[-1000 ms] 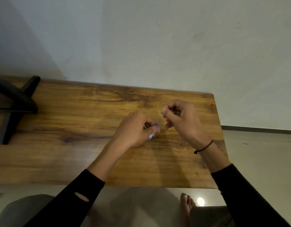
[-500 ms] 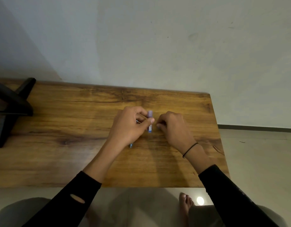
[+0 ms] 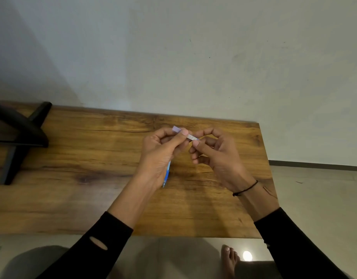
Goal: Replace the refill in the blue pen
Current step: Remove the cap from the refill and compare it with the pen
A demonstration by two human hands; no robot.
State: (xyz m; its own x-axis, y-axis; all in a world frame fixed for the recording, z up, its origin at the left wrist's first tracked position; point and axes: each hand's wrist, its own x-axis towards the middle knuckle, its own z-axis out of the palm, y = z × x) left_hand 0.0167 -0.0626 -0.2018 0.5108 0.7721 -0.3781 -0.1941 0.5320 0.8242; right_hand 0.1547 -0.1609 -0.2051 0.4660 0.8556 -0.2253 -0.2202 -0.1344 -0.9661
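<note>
Above the middle of the wooden table [image 3: 89,200], my left hand [image 3: 160,154] pinches a short pale lilac pen piece [image 3: 190,137] between thumb and fingers. The piece is tilted, its lilac end up and to the left. The thumb and forefinger of my right hand [image 3: 216,154] close on its lower right tip. A blue pen part [image 3: 166,175] sticks out below my left palm and points toward me. I cannot tell whether that part rests on the table or is tucked in the hand. No loose refill shows.
A black stand [image 3: 20,135] with angled legs sits on the table's far left. The table's right edge [image 3: 269,168] runs close to my right wrist, with bare floor beyond it. A bare foot [image 3: 230,258] is below the near edge.
Both hands have lifted slightly off the table. The lilac piece has gone from upright to lying across between the hands, and my right fingers have closed on its tip.
</note>
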